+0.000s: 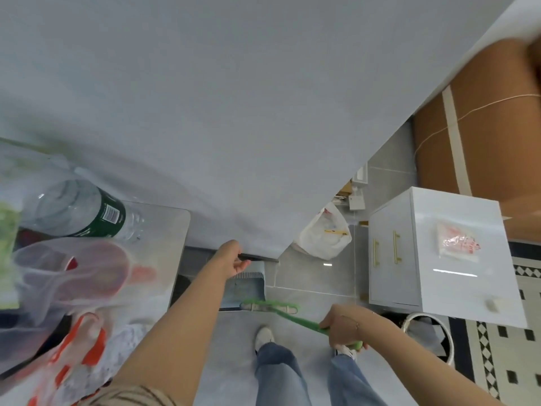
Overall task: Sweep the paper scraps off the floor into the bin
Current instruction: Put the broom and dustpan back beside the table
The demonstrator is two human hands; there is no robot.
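Head view, looking down. The right hand (pixel 342 326) is curled round the handle of a green brush (pixel 292 313), gripping it near its end. The brush's long axis runs from that hand, at near right, up and left to the brush head, which lies crosswise on the floor (pixel 310 276) at the lip of a grey dustpan (pixel 248 288). The dustpan sits on the floor just beyond the feet, its mouth facing near and its back edge with comb teeth facing far. The left hand (pixel 234 259) reaches down over the dustpan's far end with fingers loosely bent; whether it grips the dustpan's handle cannot be told. No paper scraps are clearly seen on the floor or in the pan; motion blur hides detail. A bin (pixel 430 335) with a white rim stands at near right, beside a white cabinet (pixel 439 253). A bench (pixel 164 230) at left carries a bottle (pixel 85 212) and bags.

To do this step well, the dustpan's lip should probably be pressed flat to the floor and the brush drawn in short strokes towards the pan.
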